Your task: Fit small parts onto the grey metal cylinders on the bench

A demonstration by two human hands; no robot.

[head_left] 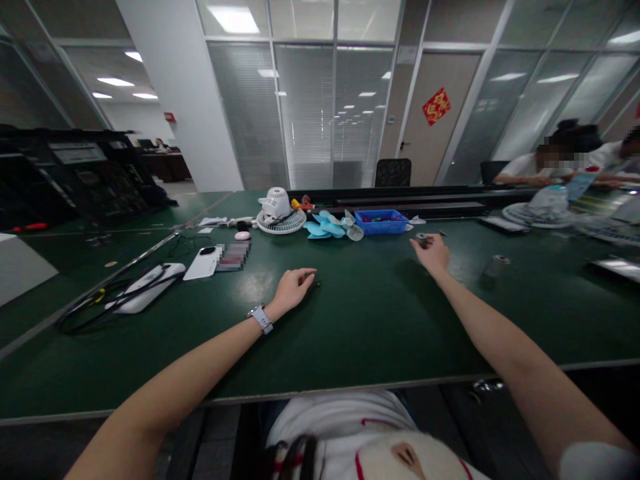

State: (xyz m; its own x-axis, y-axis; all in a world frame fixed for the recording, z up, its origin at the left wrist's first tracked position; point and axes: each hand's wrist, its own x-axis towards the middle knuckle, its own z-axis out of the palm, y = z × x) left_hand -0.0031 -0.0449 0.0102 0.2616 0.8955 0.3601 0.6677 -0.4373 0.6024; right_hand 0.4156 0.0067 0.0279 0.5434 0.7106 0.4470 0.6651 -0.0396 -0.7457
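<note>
My right hand (434, 253) is closed at the fingertips around a small grey round metal part (421, 237), held just above the green table. A thin dark piece (443, 233) shows right beside those fingers; whether they touch it I cannot tell. My left hand (294, 291), with a watch on its wrist, hovers low over the table, its thumb and index finger apart. Close by its thumb is a small dark bit (317, 285), too small to name. To the right of my right hand stands a metal cylinder (497, 266).
Along the back lie a white fan housing with its grille (281, 222), blue fan blades (325, 225) and a blue basket (381, 223) of small items. Phones (203, 263) and a black cable (75, 325) are at left. Other people (530, 167) sit at far right.
</note>
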